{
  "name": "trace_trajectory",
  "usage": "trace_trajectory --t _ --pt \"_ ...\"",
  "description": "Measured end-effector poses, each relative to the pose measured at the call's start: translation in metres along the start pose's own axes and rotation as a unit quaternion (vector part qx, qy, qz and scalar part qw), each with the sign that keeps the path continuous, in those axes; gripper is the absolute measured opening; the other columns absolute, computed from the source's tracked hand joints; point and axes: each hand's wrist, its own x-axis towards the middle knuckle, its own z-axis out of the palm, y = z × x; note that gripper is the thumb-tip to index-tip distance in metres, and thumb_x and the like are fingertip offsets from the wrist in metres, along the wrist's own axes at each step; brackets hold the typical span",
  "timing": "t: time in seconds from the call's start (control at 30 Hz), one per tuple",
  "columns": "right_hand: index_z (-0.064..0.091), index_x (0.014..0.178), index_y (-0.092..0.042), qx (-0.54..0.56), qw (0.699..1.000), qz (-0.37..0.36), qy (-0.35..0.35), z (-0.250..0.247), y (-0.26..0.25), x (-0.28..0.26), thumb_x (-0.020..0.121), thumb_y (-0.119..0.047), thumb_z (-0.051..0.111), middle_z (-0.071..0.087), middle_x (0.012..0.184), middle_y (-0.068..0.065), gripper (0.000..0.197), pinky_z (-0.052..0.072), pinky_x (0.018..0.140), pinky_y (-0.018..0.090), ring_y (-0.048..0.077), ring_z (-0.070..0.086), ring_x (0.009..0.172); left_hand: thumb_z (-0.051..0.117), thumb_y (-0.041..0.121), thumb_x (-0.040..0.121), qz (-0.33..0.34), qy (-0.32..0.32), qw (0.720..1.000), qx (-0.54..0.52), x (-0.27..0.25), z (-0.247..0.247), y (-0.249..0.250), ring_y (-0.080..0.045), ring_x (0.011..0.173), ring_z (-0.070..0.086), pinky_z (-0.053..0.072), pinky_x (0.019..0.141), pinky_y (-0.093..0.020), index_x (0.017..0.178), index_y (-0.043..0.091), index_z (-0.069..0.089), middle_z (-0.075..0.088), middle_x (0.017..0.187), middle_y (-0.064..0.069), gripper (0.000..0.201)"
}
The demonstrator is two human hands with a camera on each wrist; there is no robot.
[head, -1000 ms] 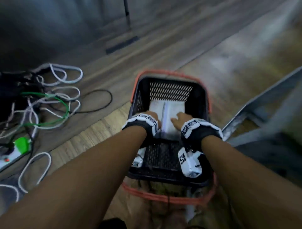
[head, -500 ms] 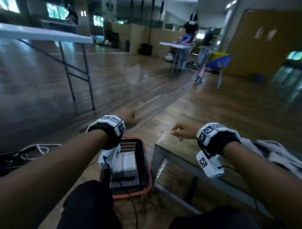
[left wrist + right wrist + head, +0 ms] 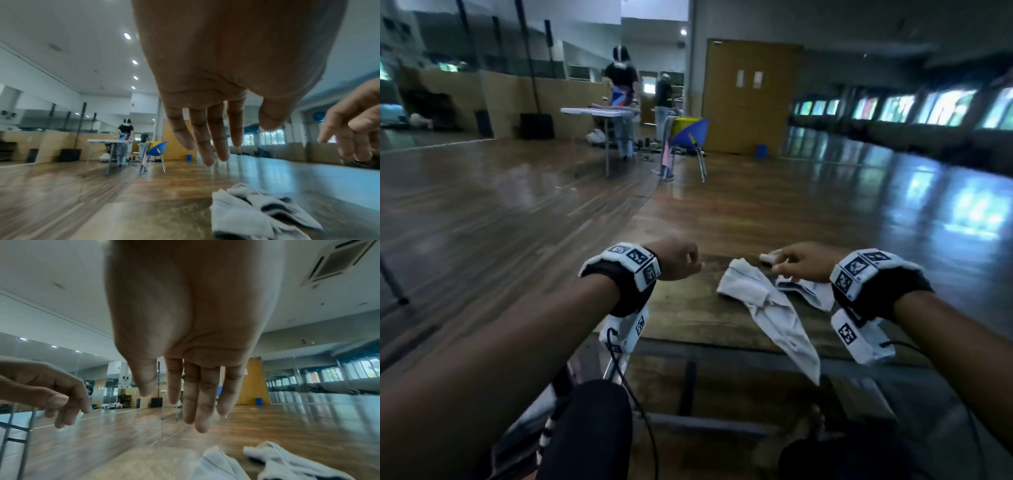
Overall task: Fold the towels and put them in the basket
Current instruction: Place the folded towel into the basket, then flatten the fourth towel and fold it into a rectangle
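A crumpled pale grey towel (image 3: 760, 294) lies on the wooden table (image 3: 688, 308), with one end hanging over the front edge. A second bunched piece of grey cloth (image 3: 808, 291) lies just right of it. My right hand (image 3: 774, 263) hovers over the far end of the cloth; the right wrist view shows my right hand (image 3: 174, 408) with straight fingers, holding nothing, above the towel (image 3: 277, 462). My left hand (image 3: 697, 265) hangs left of the towel. In the left wrist view my left hand (image 3: 238, 144) is relaxed and empty above the table (image 3: 164, 211). The basket is out of view.
The table's metal frame (image 3: 705, 423) runs below its front edge, with my knees (image 3: 592, 435) beneath. Across the shiny wood floor stand a white folding table (image 3: 599, 111) with two people beside it, and a blue chair (image 3: 688, 132). A black cable (image 3: 640, 411) hangs from my left wrist.
Both hands have left the folded towel in the basket and risen. The view has swung up and right to the table, where the hands now hover by the crumpled towel.
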Motion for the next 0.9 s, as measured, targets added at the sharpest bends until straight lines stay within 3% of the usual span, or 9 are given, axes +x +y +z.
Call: trace_trajectory --t 0.1,0.2,0.3,0.43,0.57,0.67,0.73,0.9 --pt "0.065 0.113 -0.016 -0.013 1.000 0.016 -0.007 0.027 0.036 0.011 0.091 -0.032 0.055 0.058 0.127 0.000 0.029 0.036 0.084 0.021 0.018 0.051 0.117 0.047 0.031 0.094 0.048 -0.056 0.997 -0.005 0.042 0.041 0.021 -0.028 0.102 0.058 0.042 0.081 -0.028 0.111 0.011 0.060 0.064 0.114 -0.011 0.029" --pt "0.064 0.115 -0.017 -0.002 0.999 0.036 -0.025 0.060 0.069 0.040 0.090 -0.031 0.056 0.065 0.118 0.006 0.029 0.044 0.085 0.027 0.020 0.059 0.107 0.048 0.027 0.094 0.083 -0.075 0.994 -0.002 0.088 0.087 0.031 -0.027 0.106 0.057 0.037 0.076 -0.023 0.113 0.012 0.062 0.062 0.119 -0.009 0.028" --pt "0.064 0.114 -0.020 -0.004 1.000 0.031 0.002 0.096 0.096 0.079 0.088 -0.027 0.056 0.065 0.116 0.004 0.028 0.047 0.089 0.032 0.021 0.059 0.107 0.046 0.025 0.095 0.100 -0.090 0.990 0.038 0.137 0.133 0.034 -0.028 0.109 0.055 0.034 0.076 -0.025 0.115 0.011 0.062 0.060 0.121 -0.010 0.029" --pt "0.064 0.115 -0.021 -0.053 0.998 -0.012 0.041 0.143 0.113 0.139 0.082 -0.026 0.060 0.066 0.115 0.003 0.033 0.047 0.091 0.041 0.025 0.058 0.109 0.053 0.025 0.089 0.100 -0.087 0.989 0.065 0.191 0.183 0.024 -0.025 0.122 0.046 0.037 0.099 -0.039 0.124 0.017 0.053 0.050 0.133 -0.004 0.036" --pt "0.061 0.111 -0.018 -0.136 0.990 -0.013 0.042 0.179 0.125 0.178 0.081 -0.030 0.059 0.061 0.112 0.004 0.032 0.046 0.086 0.040 0.027 0.056 0.106 0.057 0.029 0.083 0.121 -0.057 0.988 0.079 0.231 0.214 0.013 -0.025 0.120 0.045 0.037 0.098 -0.043 0.121 0.020 0.046 0.046 0.129 -0.003 0.040" --pt "0.064 0.104 -0.019 -0.121 0.987 -0.006 0.100 0.182 0.129 0.187 0.087 -0.026 0.051 0.064 0.104 0.004 0.023 0.042 0.073 0.035 0.027 0.059 0.098 0.057 0.027 0.081 0.125 -0.038 0.989 0.072 0.245 0.221 0.009 -0.025 0.116 0.049 0.036 0.096 -0.042 0.115 0.021 0.048 0.051 0.122 -0.002 0.036" --pt "0.066 0.095 -0.018 -0.080 0.992 0.008 0.101 0.174 0.128 0.185 0.087 -0.026 0.048 0.067 0.095 0.006 0.021 0.040 0.065 0.031 0.029 0.062 0.089 0.054 0.028 0.084 0.119 -0.019 0.991 0.062 0.247 0.222 0.008 -0.024 0.113 0.051 0.035 0.096 -0.040 0.111 0.020 0.052 0.055 0.119 -0.001 0.028" --pt "0.067 0.077 -0.015 0.057 0.991 0.034 0.114 0.126 0.124 0.160 0.086 -0.023 0.051 0.068 0.082 0.005 0.020 0.052 0.074 0.039 0.025 0.063 0.080 0.048 0.027 0.087 0.104 0.050 0.992 0.040 0.233 0.203 0.010 -0.024 0.104 0.057 0.033 0.091 -0.036 0.094 0.020 0.054 0.062 0.107 0.000 0.012"
